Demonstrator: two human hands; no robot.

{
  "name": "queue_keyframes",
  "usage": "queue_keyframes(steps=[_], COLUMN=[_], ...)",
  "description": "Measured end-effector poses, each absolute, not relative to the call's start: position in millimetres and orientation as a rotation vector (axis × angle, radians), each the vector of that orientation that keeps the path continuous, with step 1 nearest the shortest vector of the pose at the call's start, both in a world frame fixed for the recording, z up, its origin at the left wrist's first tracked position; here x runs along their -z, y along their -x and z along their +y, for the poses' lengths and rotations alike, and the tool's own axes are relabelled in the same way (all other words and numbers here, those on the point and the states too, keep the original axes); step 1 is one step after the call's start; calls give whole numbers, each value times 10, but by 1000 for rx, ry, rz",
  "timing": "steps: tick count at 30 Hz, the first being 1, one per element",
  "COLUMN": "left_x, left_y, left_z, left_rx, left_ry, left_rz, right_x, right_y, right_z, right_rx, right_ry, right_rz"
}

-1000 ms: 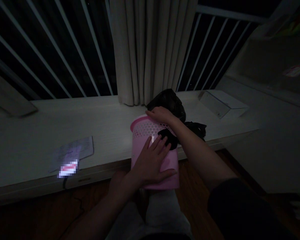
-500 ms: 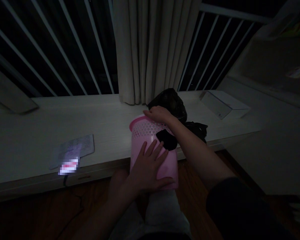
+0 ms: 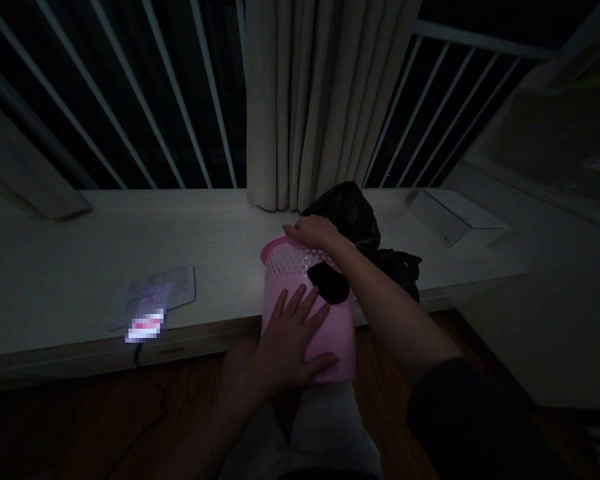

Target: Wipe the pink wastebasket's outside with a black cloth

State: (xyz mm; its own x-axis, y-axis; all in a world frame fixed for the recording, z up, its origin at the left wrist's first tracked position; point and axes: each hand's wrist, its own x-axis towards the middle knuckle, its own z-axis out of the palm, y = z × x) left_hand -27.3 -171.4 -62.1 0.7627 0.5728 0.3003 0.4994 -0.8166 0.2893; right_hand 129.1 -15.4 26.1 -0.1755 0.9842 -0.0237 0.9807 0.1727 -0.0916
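A pink wastebasket (image 3: 333,340) with a band of honeycomb holes below its rim stands in the middle of the view, at the front edge of the white ledge. My left hand (image 3: 293,337) lies flat against its side, fingers spread. At the top, my right hand (image 3: 313,231) is closed over the rim; its fingertips are partly hidden. Between the two hands a black rounded patch (image 3: 329,283) shows on the basket's side; I cannot tell what it is. Behind the basket, a black plastic bag (image 3: 353,210) rests on the ledge.
Another black bag piece (image 3: 397,267) lies right of my forearm. Farther right stands a white box (image 3: 460,217). A paper sheet (image 3: 175,287) and a lit phone-like screen (image 3: 146,326) with a cable (image 3: 163,397) are at left. A curtain (image 3: 325,100) hangs behind, with railings (image 3: 210,93) beyond.
The view has shifted a little. The black patch sits slightly farther left on the wastebasket, and my left hand is a bit more to the left. My right hand stays at the rim.
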Motion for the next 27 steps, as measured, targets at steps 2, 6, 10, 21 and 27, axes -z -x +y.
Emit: queue_keyframes(steps=[2, 6, 10, 21, 27], left_x=[641, 599, 454, 408, 523], left_y=[312, 266, -27, -84, 208], left_z=[-1735, -1756, -1687, -1349, -1180], left_rx=[-572, -719, -904, -1079, -1182], left_ry=[-2753, -2695, -2704, -2509, -2314], left_rz=[876, 980, 1049, 1234, 1335], right_x=[-256, -240, -240, -222, -210], right_y=[-1240, -1234, -1339, -1706, -1794], right_z=[-143, -129, -150, -195, -191], right_rx=[-110, -64, -52, -100, -138], right_ry=[1993, 2027, 2075, 2062, 2059], right_rz=[-2375, -2338, -2292, -2260, -2235])
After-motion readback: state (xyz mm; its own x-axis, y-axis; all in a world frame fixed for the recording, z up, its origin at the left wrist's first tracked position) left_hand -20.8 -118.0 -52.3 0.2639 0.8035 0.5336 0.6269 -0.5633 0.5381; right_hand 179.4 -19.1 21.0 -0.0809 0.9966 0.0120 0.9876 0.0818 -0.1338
